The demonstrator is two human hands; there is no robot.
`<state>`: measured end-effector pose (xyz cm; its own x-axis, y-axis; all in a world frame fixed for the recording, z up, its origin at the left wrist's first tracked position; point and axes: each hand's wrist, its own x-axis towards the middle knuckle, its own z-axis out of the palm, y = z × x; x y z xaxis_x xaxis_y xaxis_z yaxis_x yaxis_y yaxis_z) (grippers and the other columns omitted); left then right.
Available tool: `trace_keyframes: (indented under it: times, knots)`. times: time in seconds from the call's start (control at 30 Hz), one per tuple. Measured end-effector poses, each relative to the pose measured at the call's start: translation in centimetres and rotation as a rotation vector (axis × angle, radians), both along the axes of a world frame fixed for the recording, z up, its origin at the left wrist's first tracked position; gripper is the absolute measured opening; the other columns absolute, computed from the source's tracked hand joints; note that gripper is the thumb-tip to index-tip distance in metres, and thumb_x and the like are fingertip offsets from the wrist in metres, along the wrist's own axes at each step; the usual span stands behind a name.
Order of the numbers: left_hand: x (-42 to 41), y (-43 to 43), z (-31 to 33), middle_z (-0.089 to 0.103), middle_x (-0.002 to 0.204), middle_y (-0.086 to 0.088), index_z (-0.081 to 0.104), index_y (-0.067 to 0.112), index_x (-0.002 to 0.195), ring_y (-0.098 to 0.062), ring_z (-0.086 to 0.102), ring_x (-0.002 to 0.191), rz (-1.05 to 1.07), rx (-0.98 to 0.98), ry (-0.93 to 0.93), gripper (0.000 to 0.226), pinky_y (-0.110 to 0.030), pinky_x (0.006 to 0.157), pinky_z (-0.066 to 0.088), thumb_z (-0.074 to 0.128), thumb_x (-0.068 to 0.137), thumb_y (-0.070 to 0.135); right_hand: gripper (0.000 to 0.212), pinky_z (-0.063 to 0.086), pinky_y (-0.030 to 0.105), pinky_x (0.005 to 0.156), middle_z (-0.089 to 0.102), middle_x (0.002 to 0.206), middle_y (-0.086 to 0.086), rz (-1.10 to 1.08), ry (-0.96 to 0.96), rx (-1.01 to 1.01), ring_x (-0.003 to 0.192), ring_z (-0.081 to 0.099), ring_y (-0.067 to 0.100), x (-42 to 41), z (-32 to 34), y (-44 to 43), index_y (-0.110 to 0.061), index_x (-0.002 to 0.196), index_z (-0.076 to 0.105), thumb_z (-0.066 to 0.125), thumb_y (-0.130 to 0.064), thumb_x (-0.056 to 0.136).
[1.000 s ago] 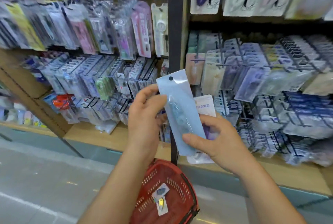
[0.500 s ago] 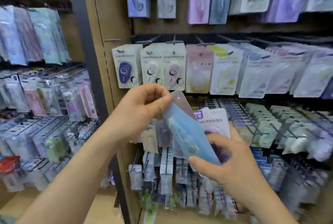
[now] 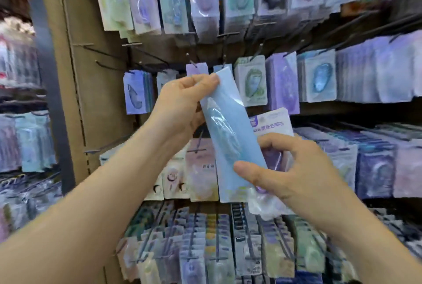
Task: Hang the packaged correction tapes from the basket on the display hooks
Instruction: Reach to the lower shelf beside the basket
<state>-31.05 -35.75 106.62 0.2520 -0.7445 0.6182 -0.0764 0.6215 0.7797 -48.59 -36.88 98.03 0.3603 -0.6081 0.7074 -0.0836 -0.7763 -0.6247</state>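
A long light-blue correction tape pack (image 3: 230,128) stands tilted in front of the display. My left hand (image 3: 180,105) pinches its top edge, just below a row of black display hooks (image 3: 194,62). My right hand (image 3: 290,169) grips the pack's lower part with the thumb across it. Behind it the same hand holds a second pack, white and purple with printed text (image 3: 271,124). The basket is out of view.
Pegboard rows of hanging packs fill the wall ahead, above and below my hands. Several bare hooks (image 3: 100,52) stick out of the brown panel (image 3: 91,101) at upper left. A dark upright post (image 3: 49,78) divides this bay from the left shelves.
The view has swung up and right, away from the basket to the pegboard bay. Both hands have lifted the blue pack toward a higher row of hooks.
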Motion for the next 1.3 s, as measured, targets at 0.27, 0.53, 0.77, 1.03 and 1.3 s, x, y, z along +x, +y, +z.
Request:
trace_keyframes:
  times: [0.27,0.53,0.77,1.03,1.3]
  knots:
    - [1.0,-8.8,6.2,0.069,0.089,-0.003,0.069,0.018,0.089,-0.017,0.066,0.081,0.265,-0.036,-0.091,0.007,-0.03,0.068,0.056,0.065,0.094,0.019,0.015,0.052,0.028,0.056,0.066,0.069,-0.004,0.005,-0.154,0.251,0.053,0.062,0.014,2.6,5.9,-6.2,-0.012,0.083,0.074,0.078,-0.027,0.082]
    - [2.1,-11.5,7.3,0.068,0.094,0.002,0.073,0.017,0.101,-0.009,0.062,0.085,0.414,-0.113,-0.279,0.015,-0.02,0.064,0.047,0.067,0.093,0.028,0.017,0.041,0.009,0.046,0.07,0.074,-0.004,0.045,-0.231,0.355,0.052,0.059,0.0,4.0,6.3,-8.6,-0.007,0.092,0.076,0.073,-0.023,0.087]
    - [2.3,-12.1,8.4,0.071,0.098,-0.008,0.074,0.016,0.091,-0.026,0.068,0.098,0.256,0.016,-0.281,0.011,-0.042,0.086,0.057,0.073,0.088,0.027,0.029,0.056,0.018,0.073,0.077,0.098,0.0,0.081,-0.14,0.391,0.092,0.073,0.013,4.3,6.0,-9.1,-0.009,0.1,0.076,0.071,-0.034,0.088]
    - [2.3,-12.6,7.9,0.068,0.094,-0.006,0.069,0.009,0.103,-0.02,0.067,0.086,0.202,0.047,-0.08,0.018,-0.03,0.071,0.054,0.068,0.089,0.02,0.033,0.05,0.051,0.098,0.076,0.103,0.009,0.144,-0.128,0.442,0.106,0.067,0.037,3.9,6.1,-9.1,-0.011,0.098,0.076,0.072,-0.04,0.083]
    - [2.3,-13.2,7.0,0.069,0.102,-0.008,0.066,0.014,0.106,-0.026,0.069,0.095,0.056,0.102,0.057,0.018,-0.035,0.076,0.057,0.066,0.091,0.024,0.033,0.054,0.031,0.079,0.077,0.101,0.009,0.16,-0.119,0.435,0.087,0.07,0.019,3.2,6.6,-9.1,-0.009,0.102,0.076,0.07,-0.037,0.085]
